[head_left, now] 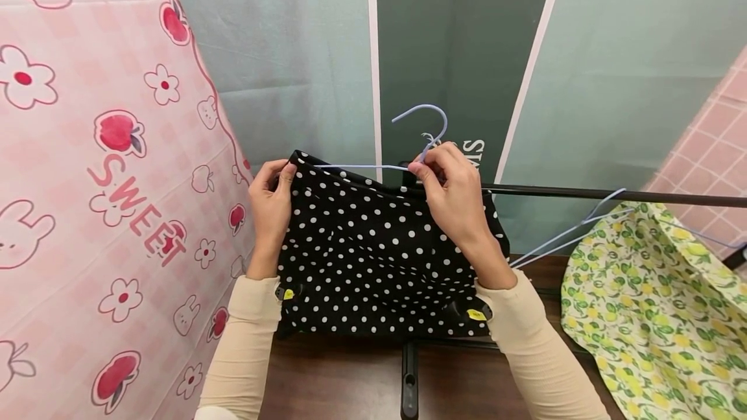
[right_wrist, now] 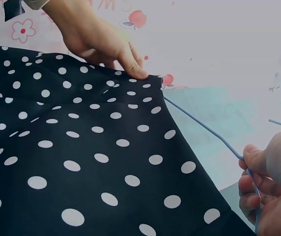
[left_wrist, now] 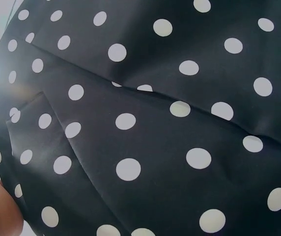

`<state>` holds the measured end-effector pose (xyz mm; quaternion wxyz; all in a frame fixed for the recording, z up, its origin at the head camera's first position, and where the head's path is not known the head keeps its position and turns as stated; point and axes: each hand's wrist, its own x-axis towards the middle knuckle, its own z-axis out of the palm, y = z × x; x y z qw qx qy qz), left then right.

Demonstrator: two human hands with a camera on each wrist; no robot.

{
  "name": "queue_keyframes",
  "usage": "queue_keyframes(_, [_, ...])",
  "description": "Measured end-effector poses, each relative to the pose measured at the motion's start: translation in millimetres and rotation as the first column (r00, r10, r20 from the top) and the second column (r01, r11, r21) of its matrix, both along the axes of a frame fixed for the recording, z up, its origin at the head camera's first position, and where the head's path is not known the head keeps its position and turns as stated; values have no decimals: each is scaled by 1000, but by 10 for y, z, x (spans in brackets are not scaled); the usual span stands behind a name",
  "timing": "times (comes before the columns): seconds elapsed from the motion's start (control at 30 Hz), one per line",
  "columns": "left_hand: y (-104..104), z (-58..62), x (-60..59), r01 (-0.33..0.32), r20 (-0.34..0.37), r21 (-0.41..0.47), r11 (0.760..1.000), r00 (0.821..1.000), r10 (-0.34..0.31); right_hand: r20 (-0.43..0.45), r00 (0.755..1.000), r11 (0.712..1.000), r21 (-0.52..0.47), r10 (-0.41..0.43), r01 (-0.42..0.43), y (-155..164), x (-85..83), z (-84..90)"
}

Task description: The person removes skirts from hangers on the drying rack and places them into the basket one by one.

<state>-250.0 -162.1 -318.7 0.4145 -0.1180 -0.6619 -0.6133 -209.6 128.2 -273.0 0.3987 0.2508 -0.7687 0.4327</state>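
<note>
We note left hand [head_left: 272, 196] pinching dotted cloth [head_left: 373, 238] at its ten o'clock; right hand [head_left: 454, 186], two o'clock, grips hanger [head_left: 373, 166], one end hidden within.

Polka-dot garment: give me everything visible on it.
The black garment is covered in white round dots; the fabric looks thin and smooth. It hangs roughly upright, spread wide, with soft wrinkles across its front; the left wrist view shows fold or seam lines. The left hand pinches its upper left corner. A blue wire hanger, held by the right hand, meets its top edge near that corner; how far it goes inside is hidden. Exact garment type is unclear.
</note>
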Motion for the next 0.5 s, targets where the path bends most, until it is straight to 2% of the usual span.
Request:
queue_keyframes(0.13, [-76, -115, -152, -8, -17, 5, 1000, 1000, 8, -9, 1000, 1000, -13, -1, 1, 18, -15, -12])
queue_keyframes(0.3, [-71, -115, -162, -13, -25, 13, 1000, 1000, 14, -6, 1000, 1000, -18, 3, -4, 57, -25, -27])
queue_keyframes(0.5, [-61, -113, -183, -27, -27, 41, 999, 999, 28, 3, 1000, 997, -71, -1, 1, 108, -52, -37])
